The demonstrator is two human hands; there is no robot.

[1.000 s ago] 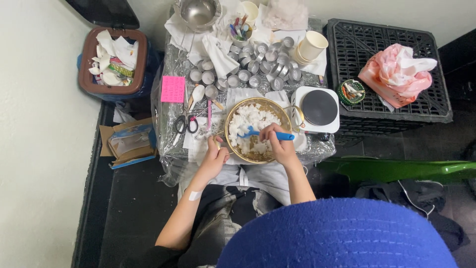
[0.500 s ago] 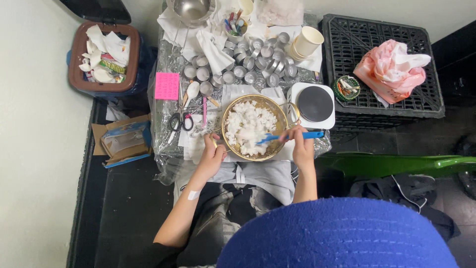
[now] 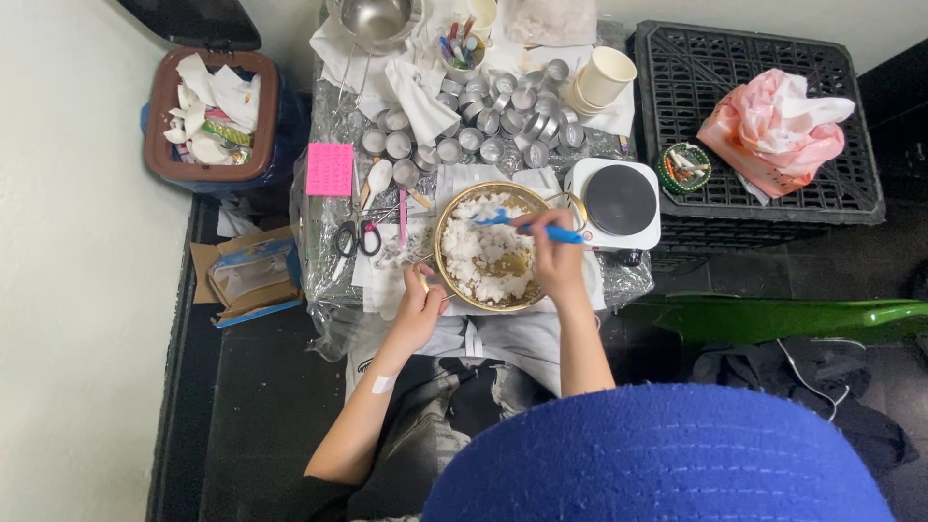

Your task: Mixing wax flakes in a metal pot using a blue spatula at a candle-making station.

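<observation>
Here the gold-rimmed bowl (image 3: 488, 246) of white flakes sits at the table's near edge, just beside the hotplate (image 3: 619, 201). Left hand (image 3: 418, 309) clasps the rim, seemingly to steady it. Right hand (image 3: 556, 261), fingers closed around a blue-handled tool (image 3: 530, 225), reaches over the flakes, wrist bent inward. Scissors (image 3: 358, 235) lie left.

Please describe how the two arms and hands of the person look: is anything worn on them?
Both arms are bare from the elbow down; no sleeves, gloves, watch or bracelets show. The left hand and the right hand are uncovered; rings are too small to tell. The left forearm carries one small white adhesive plaster. Upper arms are hidden behind a blue knitted cap.
</observation>
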